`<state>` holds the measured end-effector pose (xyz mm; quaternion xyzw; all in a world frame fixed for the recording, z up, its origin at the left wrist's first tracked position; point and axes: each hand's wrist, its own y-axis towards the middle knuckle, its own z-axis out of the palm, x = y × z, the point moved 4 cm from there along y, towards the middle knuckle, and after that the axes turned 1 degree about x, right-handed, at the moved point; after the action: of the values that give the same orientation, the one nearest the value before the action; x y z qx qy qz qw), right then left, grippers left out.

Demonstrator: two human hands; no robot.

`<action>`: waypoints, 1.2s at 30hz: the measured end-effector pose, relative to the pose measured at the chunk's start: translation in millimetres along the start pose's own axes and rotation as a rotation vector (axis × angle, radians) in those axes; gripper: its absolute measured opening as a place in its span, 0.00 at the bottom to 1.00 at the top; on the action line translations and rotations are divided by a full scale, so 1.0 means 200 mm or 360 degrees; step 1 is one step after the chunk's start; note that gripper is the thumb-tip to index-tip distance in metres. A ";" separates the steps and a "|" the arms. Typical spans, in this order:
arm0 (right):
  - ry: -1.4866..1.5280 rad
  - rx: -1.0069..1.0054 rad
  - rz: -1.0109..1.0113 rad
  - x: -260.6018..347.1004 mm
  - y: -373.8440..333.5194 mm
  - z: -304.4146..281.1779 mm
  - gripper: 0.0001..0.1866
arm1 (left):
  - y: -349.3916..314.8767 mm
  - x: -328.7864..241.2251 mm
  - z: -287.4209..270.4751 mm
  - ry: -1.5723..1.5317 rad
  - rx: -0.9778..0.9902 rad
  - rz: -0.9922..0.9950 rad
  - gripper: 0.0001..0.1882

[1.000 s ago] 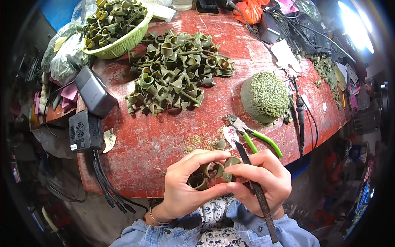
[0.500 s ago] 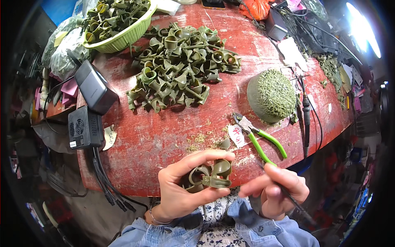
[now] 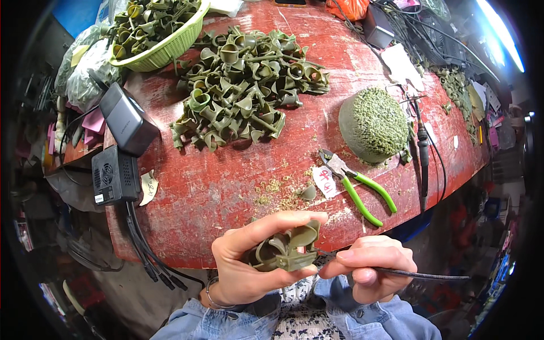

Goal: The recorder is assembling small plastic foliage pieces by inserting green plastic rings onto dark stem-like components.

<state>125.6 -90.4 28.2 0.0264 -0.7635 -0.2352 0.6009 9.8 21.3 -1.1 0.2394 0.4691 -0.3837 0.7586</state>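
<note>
In front of my body, my left hand [image 3: 233,256] is closed around a dark olive-green plastic part [image 3: 296,258] with curved, cup-like shapes; its thumb and index finger span the right end. Whether it is one part or more is hidden by the palm. My right hand [image 3: 381,262] pinches a thin, dark, rod-like tool [image 3: 433,276], whose back end sticks out to the right. Its slim tip reaches left to the edge of the green part; whether they touch I cannot tell. Just beyond the hands lies a small loose green piece [image 3: 308,193].
Green-handled side cutters [image 3: 353,182] lie on the worn red table [image 3: 226,187] beside a paper slip [image 3: 324,181]. Farther off are a round tub heaped with green shavings [image 3: 375,124], a pile of similar parts [image 3: 241,93], a filled green basket [image 3: 173,52] and black boxes with cables [image 3: 116,175].
The tool in my right hand has swung from a steep slant to nearly level, its tip now at the part. My left hand has tilted the part slightly.
</note>
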 end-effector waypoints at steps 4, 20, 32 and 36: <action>0.0014 -0.0105 0.0069 0.00 0.02 0.00 0.12 | 0.00 -0.01 0.01 0.0320 -0.0039 0.0227 0.28; 0.0163 -0.0126 -0.0001 0.01 -0.02 0.03 0.13 | -0.02 -0.05 0.00 0.0640 0.0050 0.0334 0.30; -0.0370 -0.0028 -0.0169 0.07 -0.05 0.05 0.23 | 0.00 -0.02 0.02 0.0271 -0.0288 0.0087 0.28; -0.0394 -0.0257 -0.0090 0.08 -0.05 0.02 0.15 | 0.00 0.00 0.00 0.0320 -0.0215 0.0011 0.28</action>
<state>114.6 -103.6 38.3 -0.0298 -0.8093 -0.3140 0.4956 9.3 21.1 -0.1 0.2266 0.5668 -0.3225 0.7234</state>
